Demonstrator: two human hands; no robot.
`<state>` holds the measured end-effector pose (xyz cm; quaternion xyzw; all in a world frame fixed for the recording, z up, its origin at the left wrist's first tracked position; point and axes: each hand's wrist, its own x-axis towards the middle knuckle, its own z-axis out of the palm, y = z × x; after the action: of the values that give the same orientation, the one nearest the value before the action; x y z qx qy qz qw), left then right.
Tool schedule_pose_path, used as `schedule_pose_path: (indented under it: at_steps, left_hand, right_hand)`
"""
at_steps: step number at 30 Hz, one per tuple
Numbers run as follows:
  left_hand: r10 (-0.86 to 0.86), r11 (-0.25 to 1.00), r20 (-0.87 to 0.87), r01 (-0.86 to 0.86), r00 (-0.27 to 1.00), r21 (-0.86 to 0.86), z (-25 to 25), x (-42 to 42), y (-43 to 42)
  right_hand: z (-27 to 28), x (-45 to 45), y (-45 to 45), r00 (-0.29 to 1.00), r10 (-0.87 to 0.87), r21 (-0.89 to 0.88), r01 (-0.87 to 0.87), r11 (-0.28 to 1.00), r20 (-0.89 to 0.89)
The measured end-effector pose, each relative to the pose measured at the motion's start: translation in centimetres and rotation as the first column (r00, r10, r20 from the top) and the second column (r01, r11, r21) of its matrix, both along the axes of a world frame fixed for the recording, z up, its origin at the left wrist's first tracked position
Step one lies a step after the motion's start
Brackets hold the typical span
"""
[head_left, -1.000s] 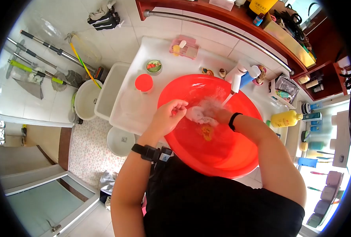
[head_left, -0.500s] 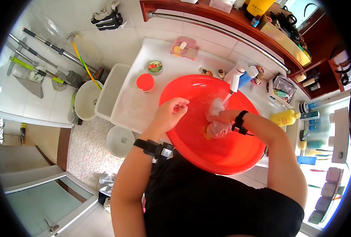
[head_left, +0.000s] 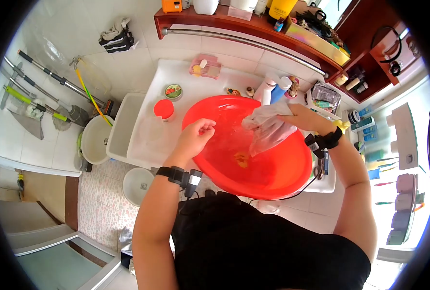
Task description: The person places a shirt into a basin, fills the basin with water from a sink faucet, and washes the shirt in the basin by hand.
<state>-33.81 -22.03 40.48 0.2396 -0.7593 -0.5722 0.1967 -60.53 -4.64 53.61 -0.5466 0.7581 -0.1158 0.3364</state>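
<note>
A wet, whitish cloth (head_left: 268,126) hangs over the big red basin (head_left: 203,166), partly clear of the water. My right hand (head_left: 302,117) is closed on its upper right end, near the basin's far right side. Above the basin's left rim, my left hand (head_left: 198,136) has its fingers curled in, with nothing visible in them. A yellow-orange patch (head_left: 241,159) shows on the basin's bottom. The white faucet (head_left: 266,91) stands behind the cloth, beside a blue-capped bottle (head_left: 280,89).
Left of the basin, a red-lidded cup (head_left: 163,109), a round tin (head_left: 173,91) and a pink soap box (head_left: 206,65) sit on the white sink counter (head_left: 145,133). A wooden shelf (head_left: 244,31) with a metal rail runs above. Buckets and mops stand at left.
My right hand has lifted the cloth up and to the right, out of the basin's middle, and the cloth has spread out. My left hand stays curled by the left rim. The view has shifted slightly.
</note>
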Motion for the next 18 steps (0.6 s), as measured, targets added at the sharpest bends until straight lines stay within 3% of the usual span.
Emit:
schedule_pose_path:
  at_steps: [2,8,10,12,14,15,16,18]
  left_hand:
    - [-0.007,1.000,0.004,0.007,1.000,-0.025,0.0,-0.1,0.0]
    - [-0.003,0.999,0.006,0.003,1.000,-0.047,0.0,0.1,0.0]
    - [-0.006,0.999,0.005,0.006,1.000,-0.034,0.1,0.0,0.1]
    - [0.000,0.999,0.036,0.002,0.999,-0.037,0.3,-0.1,0.1]
    - [0.003,0.999,0.035,-0.001,0.999,-0.049,0.1,-0.1,0.0]
    - [0.002,0.998,0.035,-0.001,0.999,-0.056,0.0,-0.1,0.0]
    - [0.004,0.998,0.037,-0.002,0.999,-0.056,-0.1,-0.1,-0.1]
    - [-0.001,0.999,0.024,0.001,1.000,-0.033,-0.3,-0.2,-0.1]
  right_hand:
    - [-0.4,-0.7,-0.1,0.993,0.031,-0.087,-0.041,0.995,-0.115]
    - [-8.9,-2.3,-0.8,0.998,0.056,-0.231,-0.062,0.971,-0.036]
    - [-10.3,-1.7,-1.3,0.997,0.021,-0.087,-0.028,0.996,-0.075]
    - [-13.1,-2.1,-1.6,0.994,0.029,-0.070,-0.036,0.997,-0.107]
    - [-13.9,-1.6,-1.9,0.985,0.161,0.055,-0.158,0.986,-0.057]
    - [-14.7,-1.5,-1.5,0.986,0.159,-0.048,-0.157,0.986,0.053]
    - [-15.6,-1.7,-1.4,0.985,0.161,-0.048,-0.159,0.986,0.055]
    - [-16.0,-1.5,-1.3,0.956,0.290,-0.261,-0.290,0.921,-0.041]
